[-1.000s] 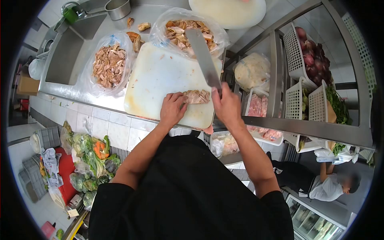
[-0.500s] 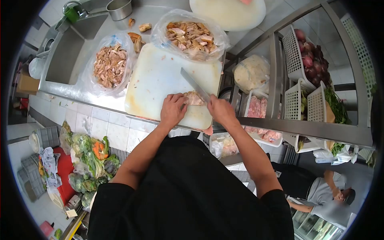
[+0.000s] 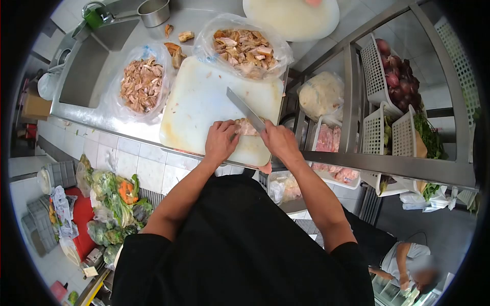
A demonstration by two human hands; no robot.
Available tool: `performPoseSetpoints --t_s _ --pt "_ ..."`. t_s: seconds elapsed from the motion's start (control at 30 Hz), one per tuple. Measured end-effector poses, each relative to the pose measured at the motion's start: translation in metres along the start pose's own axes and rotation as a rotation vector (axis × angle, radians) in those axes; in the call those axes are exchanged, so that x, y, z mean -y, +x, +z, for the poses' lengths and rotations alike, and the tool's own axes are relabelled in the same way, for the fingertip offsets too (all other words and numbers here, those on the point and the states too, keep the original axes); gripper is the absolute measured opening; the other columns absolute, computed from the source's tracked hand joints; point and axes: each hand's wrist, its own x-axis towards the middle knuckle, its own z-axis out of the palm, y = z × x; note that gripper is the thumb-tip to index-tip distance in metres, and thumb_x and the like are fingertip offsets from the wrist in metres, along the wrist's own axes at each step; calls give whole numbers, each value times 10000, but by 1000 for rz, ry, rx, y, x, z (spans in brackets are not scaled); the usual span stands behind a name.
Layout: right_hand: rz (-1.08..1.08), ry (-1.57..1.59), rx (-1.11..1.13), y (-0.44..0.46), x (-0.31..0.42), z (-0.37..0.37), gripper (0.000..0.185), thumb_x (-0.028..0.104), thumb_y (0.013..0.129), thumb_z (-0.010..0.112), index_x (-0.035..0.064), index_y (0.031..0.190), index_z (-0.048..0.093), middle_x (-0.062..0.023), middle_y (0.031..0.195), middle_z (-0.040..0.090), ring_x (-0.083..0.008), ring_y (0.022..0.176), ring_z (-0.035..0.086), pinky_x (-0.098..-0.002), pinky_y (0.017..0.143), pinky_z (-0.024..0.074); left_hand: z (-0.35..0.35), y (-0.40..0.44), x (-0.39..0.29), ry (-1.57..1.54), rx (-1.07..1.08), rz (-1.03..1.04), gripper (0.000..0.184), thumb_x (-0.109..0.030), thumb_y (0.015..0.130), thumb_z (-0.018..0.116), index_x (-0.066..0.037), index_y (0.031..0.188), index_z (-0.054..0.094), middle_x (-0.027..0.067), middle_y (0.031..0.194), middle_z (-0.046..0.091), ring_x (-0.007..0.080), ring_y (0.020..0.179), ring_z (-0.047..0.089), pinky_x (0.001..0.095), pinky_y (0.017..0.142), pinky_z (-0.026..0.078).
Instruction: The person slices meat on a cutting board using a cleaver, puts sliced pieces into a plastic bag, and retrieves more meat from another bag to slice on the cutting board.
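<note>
A piece of meat [image 3: 247, 127] lies near the front edge of the white cutting board [image 3: 191, 109]. My left hand [image 3: 220, 142] is closed on its left end, with the fingertips curled against it. In my right hand [image 3: 279, 140] is the handle of a knife [image 3: 244, 108]. Its long blade crosses the right part of the meat and points up and to the left. Whether the edge is inside the meat cannot be made out. Behind the board sits a clear bag of chopped meat [image 3: 240, 47], and a second bag of chopped meat [image 3: 141, 84] lies to the left.
Larger meat chunks [image 3: 176, 53] and a metal pot [image 3: 153, 13] stand by the sink [image 3: 84, 76]. To the right, a metal rack [image 3: 388, 162] borders the board, with baskets of onions [image 3: 401, 81] and trays of raw meat [image 3: 327, 137]. A co-worker [image 3: 400, 262] is at lower right.
The knife and my right hand have shifted slightly left over the meat. My left hand stays in place. The co-worker has moved lower in the view.
</note>
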Motion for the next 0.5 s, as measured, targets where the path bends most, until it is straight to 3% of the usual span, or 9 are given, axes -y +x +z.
performPoseSetpoints --t_s 0.13,0.2,0.3,0.33,0.5 --pt "112 47 -73 9 33 -53 219 231 998 555 23 1049 600 -253 732 687 -472 723 697 -565 708 560 -1 0 -3 -19 -7 2 287 -161 856 731 -105 1137 724 63 1221 675 304 1095 577 419 985 464" --pt "101 295 -274 3 40 -68 275 281 1009 560 16 1075 587 -267 767 684 -484 746 679 -584 690 526 0 -4 -2 -22 -10 2 286 -163 856 731 -104 1135 723 62 1220 676 303 1094 577 419 984 464" --pt "122 160 -181 -4 28 -36 235 250 1002 549 29 1060 608 -271 739 683 -473 723 699 -573 688 560 1 -2 -1 -15 -5 9 287 -159 852 733 -105 1133 721 60 1221 675 303 1095 577 414 980 466" --pt "109 62 -9 -3 8 -5 252 259 1000 550 25 1070 610 -284 766 687 -470 767 707 -573 729 561 0 -2 -2 -13 -7 5 288 -157 847 737 -107 1130 722 57 1222 675 302 1095 577 413 978 466" --pt "100 28 4 2 27 -48 252 255 998 556 20 1070 609 -288 809 695 -472 787 704 -580 743 552 2 -2 -1 -9 -28 9 292 -151 830 746 -112 1119 728 47 1227 677 299 1093 577 412 969 467"
